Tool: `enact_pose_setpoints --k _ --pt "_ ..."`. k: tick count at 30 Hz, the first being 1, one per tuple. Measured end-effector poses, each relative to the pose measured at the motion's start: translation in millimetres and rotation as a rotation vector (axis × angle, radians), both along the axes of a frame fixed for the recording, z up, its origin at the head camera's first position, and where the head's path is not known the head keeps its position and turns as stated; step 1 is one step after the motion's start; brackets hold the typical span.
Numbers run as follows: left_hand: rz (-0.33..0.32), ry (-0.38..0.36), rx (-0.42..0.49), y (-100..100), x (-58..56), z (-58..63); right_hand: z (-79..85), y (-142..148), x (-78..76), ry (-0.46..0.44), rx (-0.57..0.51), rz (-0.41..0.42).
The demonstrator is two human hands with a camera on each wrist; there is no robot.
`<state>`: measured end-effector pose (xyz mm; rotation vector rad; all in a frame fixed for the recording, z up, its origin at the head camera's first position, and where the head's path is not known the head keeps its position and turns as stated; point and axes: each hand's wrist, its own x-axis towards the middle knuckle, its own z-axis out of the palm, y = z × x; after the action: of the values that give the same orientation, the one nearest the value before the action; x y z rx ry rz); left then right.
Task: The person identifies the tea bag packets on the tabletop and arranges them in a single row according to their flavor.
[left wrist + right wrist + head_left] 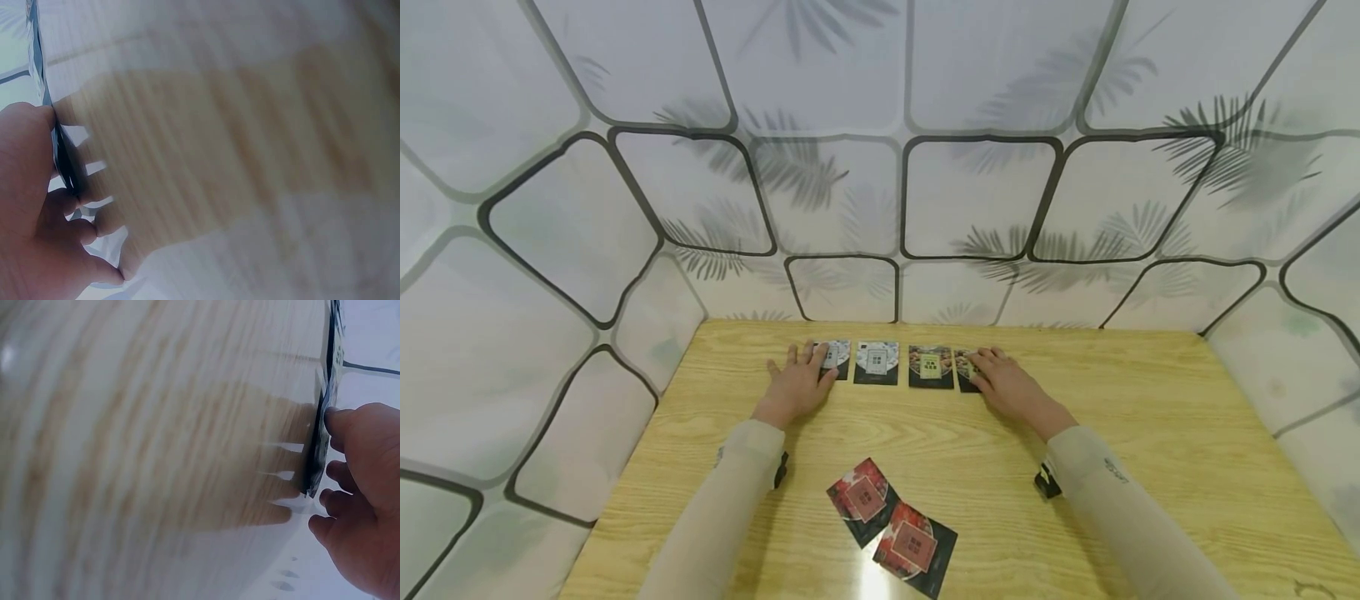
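Note:
My left hand [796,388] rests, fingers spread, on the leftmost blue-white square packet [842,367]. In the left wrist view its thumb lies at the near part of that packet's dark edge [65,159]. Beside it lies a second blue-white packet [876,363]. My right hand [1011,390] lies over the rightmost packet [965,377], dark with a food picture, and covers much of it. A matching packet [931,367] with a yellow-green label sits just left of it. The right wrist view shows the right hand [369,487] with its thumb at the packet [319,450].
Two red-and-black packets [862,502] [914,550] lie askew on the wooden table [880,429] nearer the person, their corners meeting. A patterned fabric wall [977,200] stands at the table's back edge and along the sides. Dark straps show at both wrists.

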<state>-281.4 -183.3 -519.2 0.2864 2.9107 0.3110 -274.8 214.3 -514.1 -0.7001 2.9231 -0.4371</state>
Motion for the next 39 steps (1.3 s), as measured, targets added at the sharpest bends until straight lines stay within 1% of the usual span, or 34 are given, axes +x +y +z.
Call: enact_pose_setpoints --k 6,10,17,23,28,32,39 --pt "-0.001 -0.007 -0.008 1 -0.4 0.8 3.5 -3 5.4 0.017 -0.011 0.009" --pt "-0.001 -0.015 -0.011 0 -1.1 0.4 6.8 -9 13.4 0.029 -0.029 0.036" --pt "-0.008 0.000 -0.016 0 -0.5 1.2 11.6 -24 36.0 0.026 -0.035 0.082" --pt "-0.010 0.002 -0.011 1 1.1 2.6 11.8 -39 55.7 0.037 -0.045 0.123" --pt "-0.008 -0.008 -0.011 0 2.3 3.6 14.7 -56 74.4 0.038 -0.059 0.193" --pt "-0.006 -0.007 -0.010 1 2.4 5.0 17.1 -72 89.2 0.036 -0.046 0.257" --pt "-0.003 -0.005 -0.007 1 2.6 6.3 17.8 -91 108.6 0.032 -0.016 0.360"
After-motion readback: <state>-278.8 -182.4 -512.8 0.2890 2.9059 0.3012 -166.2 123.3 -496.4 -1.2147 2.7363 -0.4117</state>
